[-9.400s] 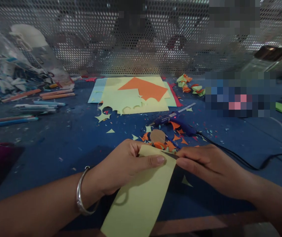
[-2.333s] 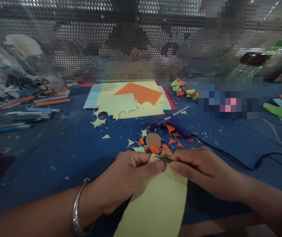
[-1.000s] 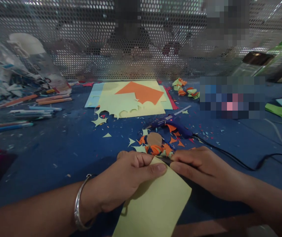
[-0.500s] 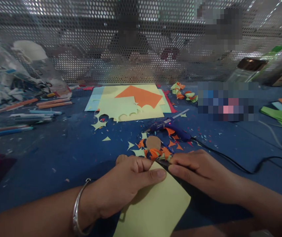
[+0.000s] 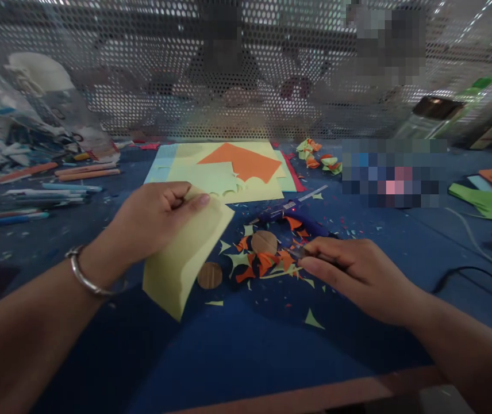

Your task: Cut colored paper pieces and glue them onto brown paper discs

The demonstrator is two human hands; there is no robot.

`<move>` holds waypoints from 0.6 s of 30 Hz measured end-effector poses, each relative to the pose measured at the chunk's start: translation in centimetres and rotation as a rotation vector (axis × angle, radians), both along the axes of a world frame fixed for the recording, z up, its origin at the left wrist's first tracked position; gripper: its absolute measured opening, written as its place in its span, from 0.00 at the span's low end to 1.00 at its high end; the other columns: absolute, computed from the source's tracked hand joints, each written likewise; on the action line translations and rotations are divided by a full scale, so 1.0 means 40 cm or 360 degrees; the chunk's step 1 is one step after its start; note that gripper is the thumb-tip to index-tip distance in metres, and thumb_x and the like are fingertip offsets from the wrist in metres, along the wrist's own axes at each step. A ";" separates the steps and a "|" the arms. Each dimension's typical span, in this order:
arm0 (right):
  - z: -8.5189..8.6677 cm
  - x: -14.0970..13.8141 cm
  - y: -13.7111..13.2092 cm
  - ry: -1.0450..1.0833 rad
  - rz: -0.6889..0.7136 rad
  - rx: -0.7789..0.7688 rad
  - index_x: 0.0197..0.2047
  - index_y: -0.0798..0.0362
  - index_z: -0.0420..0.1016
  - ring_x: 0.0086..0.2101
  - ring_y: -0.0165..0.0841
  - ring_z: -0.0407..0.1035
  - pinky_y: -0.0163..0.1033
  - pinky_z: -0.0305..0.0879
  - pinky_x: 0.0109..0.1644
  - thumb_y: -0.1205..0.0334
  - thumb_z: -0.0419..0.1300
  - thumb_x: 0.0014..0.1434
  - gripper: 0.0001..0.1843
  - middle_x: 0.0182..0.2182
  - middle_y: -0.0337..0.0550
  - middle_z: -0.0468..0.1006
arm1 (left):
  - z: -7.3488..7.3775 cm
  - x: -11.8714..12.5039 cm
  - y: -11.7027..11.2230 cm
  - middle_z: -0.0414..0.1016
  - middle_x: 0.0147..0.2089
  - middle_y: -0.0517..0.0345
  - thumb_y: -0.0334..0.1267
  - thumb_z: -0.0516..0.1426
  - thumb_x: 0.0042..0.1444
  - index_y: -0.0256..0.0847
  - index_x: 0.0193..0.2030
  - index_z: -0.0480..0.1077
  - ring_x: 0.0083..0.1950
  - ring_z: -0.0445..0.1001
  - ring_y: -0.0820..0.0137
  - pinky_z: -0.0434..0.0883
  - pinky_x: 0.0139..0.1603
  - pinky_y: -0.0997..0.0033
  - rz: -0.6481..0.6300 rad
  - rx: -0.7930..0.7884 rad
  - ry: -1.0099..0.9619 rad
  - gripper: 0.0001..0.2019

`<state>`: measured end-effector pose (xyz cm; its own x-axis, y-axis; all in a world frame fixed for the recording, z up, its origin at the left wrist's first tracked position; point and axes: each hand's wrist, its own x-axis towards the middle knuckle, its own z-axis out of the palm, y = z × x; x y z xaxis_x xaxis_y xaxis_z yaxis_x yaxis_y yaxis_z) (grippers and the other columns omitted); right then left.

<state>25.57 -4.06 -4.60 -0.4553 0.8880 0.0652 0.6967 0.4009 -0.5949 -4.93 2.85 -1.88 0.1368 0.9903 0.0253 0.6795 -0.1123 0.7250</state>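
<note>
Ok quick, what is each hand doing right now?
Left hand: closed, pinching the yellow paper.
Right hand: closed on a thin tool; what kind cannot be told.

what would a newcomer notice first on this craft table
The left hand holds up a pale yellow sheet at centre left, over the blue table. To its right, the right hand grips a thin tool beside a litter of orange and yellow scraps. A blue glue gun lies just behind them, and a bright orange sheet farther back.
</note>
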 end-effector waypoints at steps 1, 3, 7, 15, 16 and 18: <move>0.000 0.003 0.002 -0.0036 -0.0025 0.0012 0.33 0.52 0.72 0.22 0.26 0.61 0.34 0.55 0.28 0.45 0.50 0.72 0.23 0.22 0.34 0.67 | -0.010 -0.012 0.017 0.48 0.17 0.68 0.52 0.61 0.60 0.38 0.20 0.62 0.20 0.51 0.81 0.46 0.23 0.80 0.0005 0.0178 0.0250 0.24; 0.000 0.010 0.008 -0.0159 -0.0092 0.0042 0.34 0.52 0.72 0.22 0.27 0.61 0.35 0.53 0.28 0.43 0.49 0.71 0.24 0.21 0.35 0.68 | -0.038 -0.032 0.041 0.48 0.17 0.67 0.52 0.57 0.63 0.40 0.22 0.65 0.20 0.53 0.79 0.48 0.24 0.78 -0.0001 0.0296 0.0431 0.23; 0.002 0.019 0.016 -0.0574 -0.0267 0.0079 0.35 0.51 0.71 0.22 0.31 0.65 0.37 0.51 0.28 0.41 0.48 0.69 0.24 0.21 0.38 0.71 | -0.090 -0.054 0.063 0.75 0.34 0.58 0.51 0.60 0.62 0.45 0.50 0.75 0.32 0.71 0.69 0.62 0.31 0.71 -0.0060 0.0466 0.0449 0.15; 0.000 0.035 0.019 -0.1149 -0.0389 0.0129 0.35 0.50 0.71 0.26 0.41 0.73 0.40 0.49 0.28 0.42 0.46 0.69 0.24 0.27 0.48 0.80 | -0.068 0.019 -0.025 0.74 0.46 0.50 0.37 0.52 0.69 0.37 0.49 0.72 0.51 0.71 0.60 0.66 0.53 0.61 -0.0370 0.1012 0.0695 0.10; -0.003 0.039 0.019 -0.1170 -0.0393 0.0147 0.35 0.50 0.72 0.26 0.41 0.72 0.40 0.48 0.28 0.41 0.46 0.69 0.24 0.27 0.48 0.81 | -0.067 0.035 -0.049 0.75 0.43 0.53 0.37 0.53 0.68 0.38 0.46 0.73 0.48 0.72 0.62 0.66 0.52 0.62 -0.0484 0.1097 0.0587 0.09; -0.007 0.048 0.018 -0.1213 -0.0400 0.0162 0.36 0.49 0.73 0.25 0.41 0.72 0.40 0.45 0.27 0.39 0.45 0.68 0.26 0.28 0.49 0.82 | -0.069 0.064 -0.099 0.76 0.42 0.55 0.37 0.54 0.68 0.40 0.45 0.73 0.44 0.73 0.66 0.68 0.47 0.66 -0.0809 0.0983 0.0514 0.07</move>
